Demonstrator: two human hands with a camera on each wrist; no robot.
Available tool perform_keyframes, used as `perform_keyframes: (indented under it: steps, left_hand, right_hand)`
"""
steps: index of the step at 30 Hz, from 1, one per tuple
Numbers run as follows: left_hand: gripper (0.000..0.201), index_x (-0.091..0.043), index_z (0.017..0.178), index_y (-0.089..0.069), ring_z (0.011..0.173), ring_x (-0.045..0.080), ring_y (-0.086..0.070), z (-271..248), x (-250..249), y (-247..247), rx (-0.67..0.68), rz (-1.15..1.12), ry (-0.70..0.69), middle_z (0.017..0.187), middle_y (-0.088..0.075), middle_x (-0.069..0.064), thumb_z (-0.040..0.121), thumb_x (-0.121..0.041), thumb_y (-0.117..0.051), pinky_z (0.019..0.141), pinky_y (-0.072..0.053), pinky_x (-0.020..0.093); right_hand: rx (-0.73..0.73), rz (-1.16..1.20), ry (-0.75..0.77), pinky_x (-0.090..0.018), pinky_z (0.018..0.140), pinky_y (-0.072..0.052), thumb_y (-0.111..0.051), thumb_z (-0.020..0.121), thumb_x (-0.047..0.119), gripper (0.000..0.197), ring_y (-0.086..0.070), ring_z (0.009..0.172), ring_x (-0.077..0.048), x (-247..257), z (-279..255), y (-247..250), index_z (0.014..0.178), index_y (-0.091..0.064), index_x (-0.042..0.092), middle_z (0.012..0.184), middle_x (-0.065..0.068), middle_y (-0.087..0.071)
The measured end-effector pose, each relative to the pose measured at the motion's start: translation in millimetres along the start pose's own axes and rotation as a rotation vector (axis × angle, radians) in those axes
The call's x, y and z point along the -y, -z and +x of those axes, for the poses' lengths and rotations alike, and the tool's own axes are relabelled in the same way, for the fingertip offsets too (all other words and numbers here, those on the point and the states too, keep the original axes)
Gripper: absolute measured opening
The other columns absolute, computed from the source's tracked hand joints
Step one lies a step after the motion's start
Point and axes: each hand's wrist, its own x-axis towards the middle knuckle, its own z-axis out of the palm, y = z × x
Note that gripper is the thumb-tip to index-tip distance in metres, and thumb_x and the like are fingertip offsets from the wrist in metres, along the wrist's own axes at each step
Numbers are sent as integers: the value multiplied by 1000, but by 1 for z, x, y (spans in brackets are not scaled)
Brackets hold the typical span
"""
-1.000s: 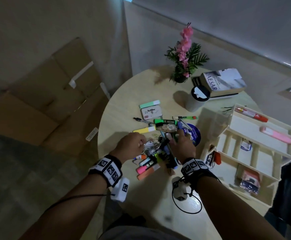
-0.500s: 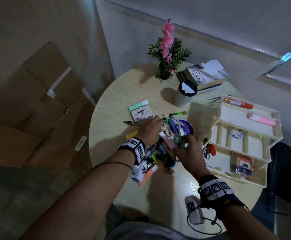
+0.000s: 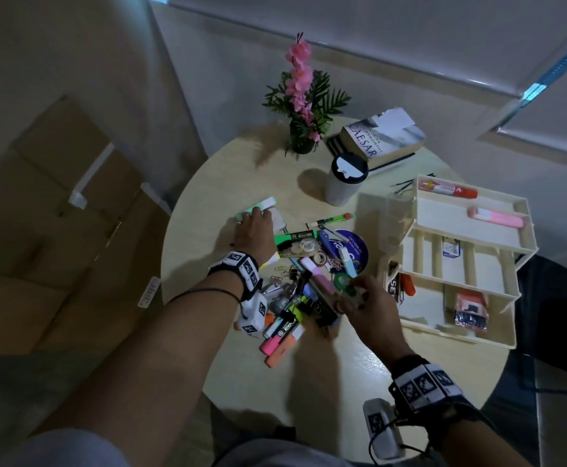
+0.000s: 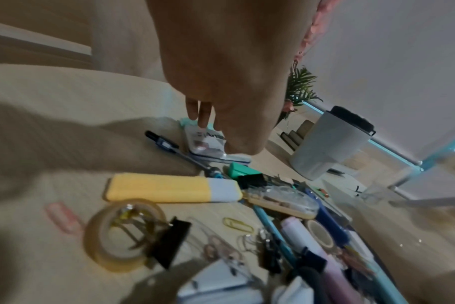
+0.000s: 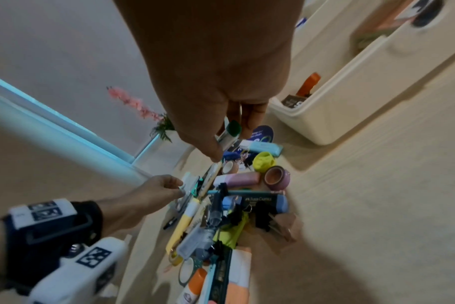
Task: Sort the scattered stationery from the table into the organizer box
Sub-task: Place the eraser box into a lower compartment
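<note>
Scattered stationery [image 3: 302, 298] lies heaped mid-table: highlighters, binder clips, tape rolls, pens. The cream tiered organizer box [image 3: 470, 338] stands open to the right, with a few items in its trays. My left hand [image 3: 253, 227] reaches to the pile's far left, its straight fingertips [image 4: 203, 123] touching the white Artline pack [image 4: 208, 142], with a green eraser [image 3: 255, 207] just beyond. My right hand [image 3: 359, 298] hovers over the pile's right side and pinches a green tape roll [image 3: 342, 281], seen green-edged between the fingers [image 5: 233, 128]. A yellow eraser [image 4: 169, 188] lies near my left wrist.
A grey tumbler [image 3: 344, 180], a book [image 3: 383, 139] and a potted pink flower [image 3: 304, 106] stand at the table's far side. A blue round disc [image 3: 354, 247] lies between pile and organizer. Cardboard boxes [image 3: 56, 197] lie on the floor, left.
My left hand left the pile's middle and reached out to the Artline pack at the far left. My right hand picked up the green tape roll and holds it above the pile.
</note>
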Motion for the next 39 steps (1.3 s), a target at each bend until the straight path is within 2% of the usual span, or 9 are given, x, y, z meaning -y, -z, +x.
perform_keyframes:
  steps: [3, 5, 7, 10, 16, 21, 27, 32, 39]
  left_hand:
    - [36, -13, 124, -55, 122, 37, -52, -1, 12, -4, 38, 47, -80, 131, -52, 12, 89, -10, -63, 98, -50, 50]
    - [37, -13, 125, -56, 122, 37, -50, -2, 14, -4, 38, 38, -102, 131, -54, 12, 89, -6, -62, 98, -48, 49]
    - [41, -13, 127, -55, 121, 37, -50, -2, 16, -5, 37, 23, -103, 131, -54, 12, 88, -4, -63, 97, -49, 48]
    - [43, -13, 127, -55, 121, 39, -49, -1, 18, -9, 27, 24, -90, 132, -50, 15, 87, -3, -64, 95, -52, 48]
    - [35, -14, 120, -61, 116, 37, -51, 8, 25, -8, 22, -74, -63, 129, -52, 12, 87, -10, -74, 93, -54, 49]
    - [38, -19, 113, -65, 110, 33, -55, 9, 29, -4, 8, -103, -53, 123, -56, 7, 81, -24, -84, 90, -53, 47]
    - [63, -14, 120, -58, 112, 35, -53, 12, 29, -2, 60, -148, -2, 122, -55, 14, 71, -35, -92, 90, -53, 45]
    - [88, -8, 117, -56, 111, 36, -58, 5, 30, 0, 92, -165, 90, 118, -62, 16, 51, -49, -99, 90, -56, 49]
    - [102, -5, 127, -56, 119, 35, -53, -8, 28, -1, 103, -85, 174, 129, -54, 17, 51, -58, -97, 97, -54, 49]
  right_hand:
    - [26, -33, 22, -19, 64, -61, -76, 93, 26, 29, -72, 88, -12, 7, 11, -16, 117, -63, 16, 116, 0, -73]
    - [16, -38, 11, -33, 66, -65, -67, 91, 48, 37, -72, 82, -13, 15, 18, -22, 111, -62, 17, 105, 4, -71]
    - [-12, -61, 2, -37, 65, -62, -57, 84, 64, 46, -68, 73, -9, 20, 25, -27, 103, -59, 22, 92, 8, -67]
    - [-69, -121, 18, -39, 64, -61, -53, 89, 75, 52, -68, 70, -12, 17, 35, -35, 98, -58, 24, 89, 6, -71]
    - [-19, -107, 34, -42, 70, -62, -70, 91, 62, 39, -68, 83, -16, -4, 46, -51, 94, -60, 25, 98, 3, -68]
    - [50, -247, 68, -40, 84, -61, -72, 96, 24, 31, -66, 100, -28, -14, 41, -51, 122, -64, 10, 121, -12, -62]
    - [62, -270, 107, -44, 90, -61, -73, 96, 21, 32, -65, 108, -29, -16, 35, -42, 124, -63, 10, 132, -11, -58]
    - [5, -158, 124, -42, 84, -63, -79, 90, 16, 30, -66, 99, -21, -12, 35, -33, 117, -66, 14, 119, -5, -63]
    - [86, 85, -2, -39, 71, -65, -74, 94, 16, 12, -73, 85, -11, -12, 27, -19, 100, -67, 24, 97, 4, -74]
